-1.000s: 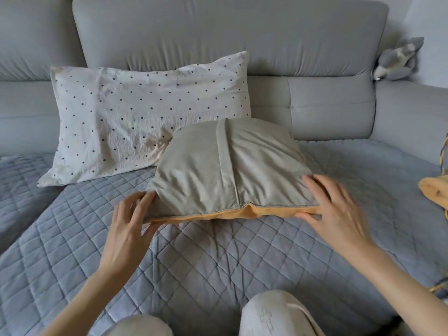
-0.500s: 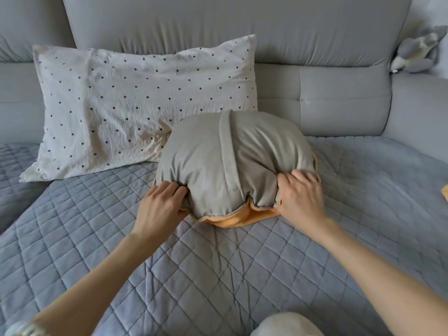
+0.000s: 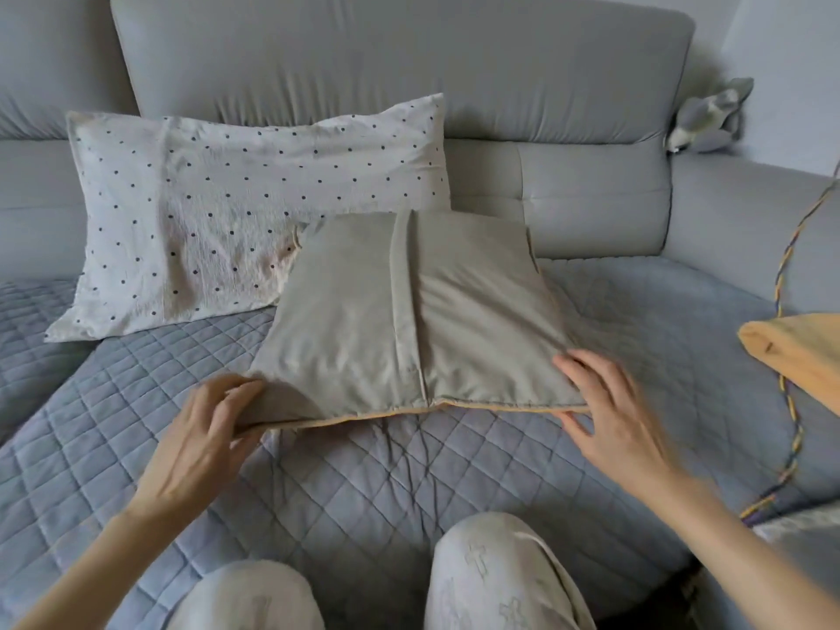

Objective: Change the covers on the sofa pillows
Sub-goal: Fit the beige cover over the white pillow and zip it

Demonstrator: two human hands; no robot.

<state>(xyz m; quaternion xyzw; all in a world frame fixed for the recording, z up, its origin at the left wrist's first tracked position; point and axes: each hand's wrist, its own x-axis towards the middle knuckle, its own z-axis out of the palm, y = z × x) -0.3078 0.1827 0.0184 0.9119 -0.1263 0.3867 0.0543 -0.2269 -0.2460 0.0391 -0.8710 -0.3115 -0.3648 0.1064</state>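
Note:
A square pillow in a beige cover [image 3: 363, 320] lies flat on the quilted seat, overlap flap facing up, an orange edge showing along its near side. My left hand [image 3: 204, 434] pinches the pillow's near left corner between thumb and fingers. At the near right corner, my right hand [image 3: 609, 411] has its thumb under the edge and its fingers spread on top; it is blurred. A white pillow with dark dots [image 3: 218, 220] leans against the sofa back behind, touching the beige one.
A grey sofa with a blue-grey quilted seat cover [image 3: 341, 484]. An orange cloth [image 3: 800, 352] lies at the right edge beside a multicoloured cord [image 3: 791, 402]. A grey plush toy [image 3: 709, 115] sits on the armrest top. My knees [image 3: 491, 570] are at the bottom.
Half a second ago both hands squeezed the pillow's near edge together into a bulge; now they have spread apart to the corners and the pillow lies flat.

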